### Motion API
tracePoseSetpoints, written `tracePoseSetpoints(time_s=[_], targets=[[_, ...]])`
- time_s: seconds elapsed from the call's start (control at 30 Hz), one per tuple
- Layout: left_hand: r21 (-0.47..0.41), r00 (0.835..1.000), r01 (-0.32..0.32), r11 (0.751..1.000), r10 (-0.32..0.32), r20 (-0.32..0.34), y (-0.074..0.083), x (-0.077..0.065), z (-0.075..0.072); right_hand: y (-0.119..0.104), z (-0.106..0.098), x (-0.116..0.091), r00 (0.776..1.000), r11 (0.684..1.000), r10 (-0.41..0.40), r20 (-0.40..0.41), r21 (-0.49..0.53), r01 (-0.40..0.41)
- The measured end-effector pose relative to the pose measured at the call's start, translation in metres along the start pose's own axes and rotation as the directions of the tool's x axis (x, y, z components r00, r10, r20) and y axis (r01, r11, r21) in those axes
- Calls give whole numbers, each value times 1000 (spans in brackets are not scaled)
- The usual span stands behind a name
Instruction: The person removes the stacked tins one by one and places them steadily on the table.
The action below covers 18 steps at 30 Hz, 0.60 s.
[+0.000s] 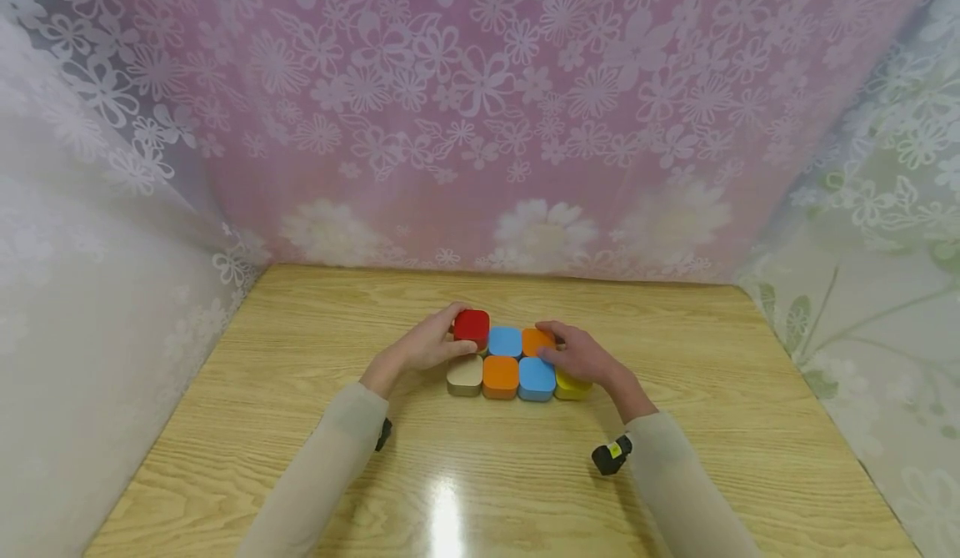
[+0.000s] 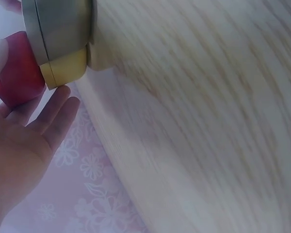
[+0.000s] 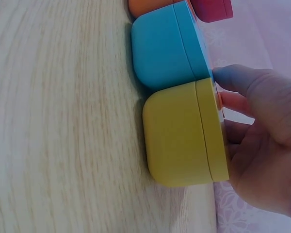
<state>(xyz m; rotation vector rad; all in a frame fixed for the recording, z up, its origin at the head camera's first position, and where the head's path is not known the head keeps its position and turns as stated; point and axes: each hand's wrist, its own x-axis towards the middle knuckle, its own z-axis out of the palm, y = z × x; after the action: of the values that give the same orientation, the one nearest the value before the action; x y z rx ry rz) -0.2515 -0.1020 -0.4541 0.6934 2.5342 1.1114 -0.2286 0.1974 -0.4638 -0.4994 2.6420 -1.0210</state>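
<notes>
My left hand point(image 1: 427, 343) grips a red box point(image 1: 472, 327) with rounded corners, thumb in front and fingers behind. The left wrist view shows this red box on top of a yellow box point(image 2: 69, 68). My right hand point(image 1: 583, 353) pinches an orange box point(image 1: 536, 341) in the back row, its thumb at the front edge and fingertips at the far edge. Between them sits a blue box point(image 1: 505, 342). In the front row stand a beige box point(image 1: 465, 374), another orange box point(image 1: 500, 378), another blue box point(image 1: 537, 379) and a yellow box point(image 1: 573, 387), partly hidden under my right hand.
The boxes stand close together on a wood-grain table point(image 1: 450, 466). Flowered pink cloth point(image 1: 480, 124) hangs along the far edge, with pale cloth on both sides. Black cameras point(image 1: 611, 455) are strapped at the wrists.
</notes>
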Motion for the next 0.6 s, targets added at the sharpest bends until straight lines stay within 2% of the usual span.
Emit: tracePoseSetpoints(time_s=[0.27,0.6], targets=[[-37,1000,-1,999,1,-1,-3,1,0,-4,-2,-2,1000,1000,21,-4,-9,-21],[-47,1000,-25,999,25,-2,-7,3,-1,-2,-1,-1,1000,1000,4,7,-2,-4]])
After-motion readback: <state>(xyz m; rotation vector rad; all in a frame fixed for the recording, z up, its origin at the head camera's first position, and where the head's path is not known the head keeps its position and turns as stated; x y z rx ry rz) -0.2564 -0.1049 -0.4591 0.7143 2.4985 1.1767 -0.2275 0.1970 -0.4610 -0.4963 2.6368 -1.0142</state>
